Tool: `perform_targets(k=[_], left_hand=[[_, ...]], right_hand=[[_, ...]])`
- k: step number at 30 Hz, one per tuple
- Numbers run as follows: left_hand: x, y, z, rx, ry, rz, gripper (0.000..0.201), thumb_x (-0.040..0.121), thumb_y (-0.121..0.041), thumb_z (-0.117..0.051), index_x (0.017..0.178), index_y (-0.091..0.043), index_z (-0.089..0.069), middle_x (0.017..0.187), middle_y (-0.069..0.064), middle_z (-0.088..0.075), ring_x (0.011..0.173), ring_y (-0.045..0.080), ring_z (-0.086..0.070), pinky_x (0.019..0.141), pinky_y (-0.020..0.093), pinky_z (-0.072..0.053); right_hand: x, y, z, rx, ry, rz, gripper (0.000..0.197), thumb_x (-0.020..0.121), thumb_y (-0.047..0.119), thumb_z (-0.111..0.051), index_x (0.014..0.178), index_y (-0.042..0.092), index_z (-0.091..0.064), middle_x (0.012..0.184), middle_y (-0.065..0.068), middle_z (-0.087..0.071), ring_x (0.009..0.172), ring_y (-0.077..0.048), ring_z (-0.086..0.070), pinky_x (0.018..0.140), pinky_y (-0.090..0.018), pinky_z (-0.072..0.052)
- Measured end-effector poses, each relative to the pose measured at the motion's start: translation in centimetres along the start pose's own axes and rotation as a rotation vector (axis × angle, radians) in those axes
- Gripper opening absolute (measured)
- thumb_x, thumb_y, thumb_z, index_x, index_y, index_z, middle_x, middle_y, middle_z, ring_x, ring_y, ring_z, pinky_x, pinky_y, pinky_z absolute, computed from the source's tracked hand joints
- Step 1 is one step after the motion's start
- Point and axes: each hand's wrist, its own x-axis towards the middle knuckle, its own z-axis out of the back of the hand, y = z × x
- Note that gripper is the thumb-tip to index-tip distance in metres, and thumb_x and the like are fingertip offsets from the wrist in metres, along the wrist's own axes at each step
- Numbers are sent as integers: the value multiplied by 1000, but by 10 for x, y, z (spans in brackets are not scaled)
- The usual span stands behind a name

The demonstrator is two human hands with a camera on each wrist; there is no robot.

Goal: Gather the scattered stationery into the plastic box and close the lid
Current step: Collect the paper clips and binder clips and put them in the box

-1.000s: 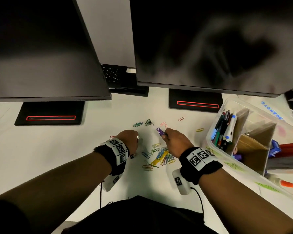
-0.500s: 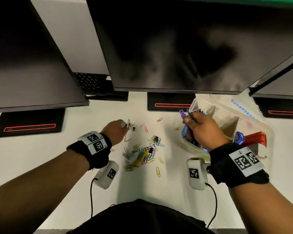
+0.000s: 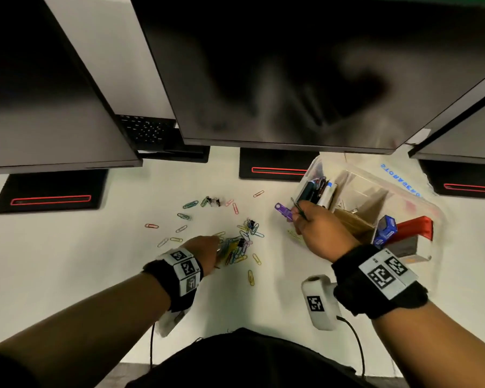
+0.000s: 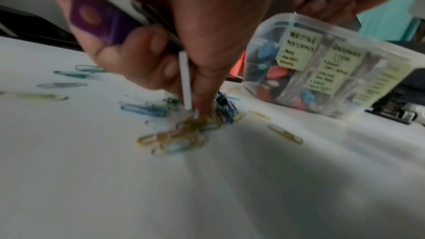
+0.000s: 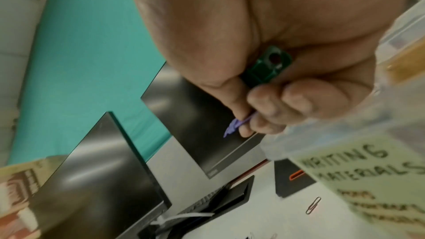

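An open clear plastic box [image 3: 315, 167] stands at the right, with pens [image 3: 319, 189] in its left compartment. Coloured paper clips [image 3: 237, 247] lie heaped at the centre, with more clips [image 3: 191, 204] scattered beyond. My left hand [image 3: 217, 245] reaches into the heap. In the left wrist view its curled fingers [image 4: 147, 52] hold a purple piece [image 4: 98, 23] and a white stick [image 4: 185, 79], and one fingertip touches the clips [image 4: 179, 139]. My right hand [image 3: 296, 217] hovers at the box's left end, gripping a purple piece [image 3: 282, 211] and a green piece [image 5: 266, 66].
Three dark monitors [image 3: 291, 65] overhang the back of the white desk, their black bases [image 3: 51, 191] behind the clips. The clear lid [image 3: 401, 177] with blue lettering lies behind the box. A red stapler [image 3: 409, 231] and a blue packet [image 3: 385, 231] sit in the box's right part.
My left hand has come back from the far clips to the central heap. My right hand carried the purple piece from the heap to the box's left end and stays there.
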Motion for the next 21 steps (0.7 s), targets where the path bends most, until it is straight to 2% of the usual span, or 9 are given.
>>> perform_targets(k=[4,7,9,12,14,16,17,19,21], left_hand=[[-5,0,-7,1,-73,2,36,97,-29,-40,127,-12,-47,127,11,-59,117,28,-56,97,34,-44],[-5,0,-10,-4,-98,-47,26,96,-25,-41,115,-12,-53,116,10,-64,107,29,-61,89,32,-46],[-4,2,-10,-10,-76,-47,26,95,-24,-42,116,-13,-53,118,11,-63,108,29,-60,89,33,-46],[-1,9,-9,-29,2,-53,34,93,-23,-46,124,-10,-50,128,12,-58,117,29,-55,96,35,-44],[-2,14,-5,-59,1,-60,34,90,-23,-51,121,-10,-51,123,11,-61,111,29,-58,89,33,-46],[-3,20,-1,-130,-26,-61,34,91,-25,-51,122,-11,-50,121,11,-61,110,29,-58,85,31,-45],[-5,22,2,-182,-34,-67,30,92,-26,-49,118,-10,-52,119,13,-62,109,31,-58,81,29,-43],[-7,27,10,-290,-19,-79,15,95,-27,-45,92,-13,-50,107,16,-63,101,32,-57,74,27,-36],[-3,33,17,-383,39,-95,24,96,-26,-47,73,-20,-43,94,14,-61,89,29,-56,73,28,-36]], right_hand=[[4,14,-15,-26,-13,34,22,98,17,-41,87,5,-55,69,0,-48,69,-22,-45,64,-29,-34],[4,20,-30,-69,16,60,27,97,29,-44,80,9,-50,61,3,-44,63,-20,-44,58,-30,-30],[5,20,-43,-110,47,58,30,96,36,-45,78,12,-49,59,6,-41,66,-21,-44,60,-27,-30],[7,11,-63,-159,127,-19,40,92,49,-46,80,11,-51,64,3,-45,73,-22,-47,63,-28,-32],[8,1,-76,-183,193,-82,45,88,55,-49,77,11,-50,70,-1,-49,75,-23,-49,64,-29,-34],[8,-9,-85,-184,248,-153,46,82,60,-55,66,17,-43,71,-1,-49,74,-22,-49,62,-29,-34],[9,-15,-89,-202,268,-170,48,80,61,-56,63,19,-39,69,-1,-48,74,-22,-48,59,-29,-33],[10,-20,-94,-240,282,-189,49,84,59,-52,59,19,-37,62,0,-42,73,-23,-47,52,-26,-28],[12,-20,-98,-234,266,-224,51,93,52,-41,56,17,-38,58,-1,-39,72,-24,-46,54,-29,-28]])
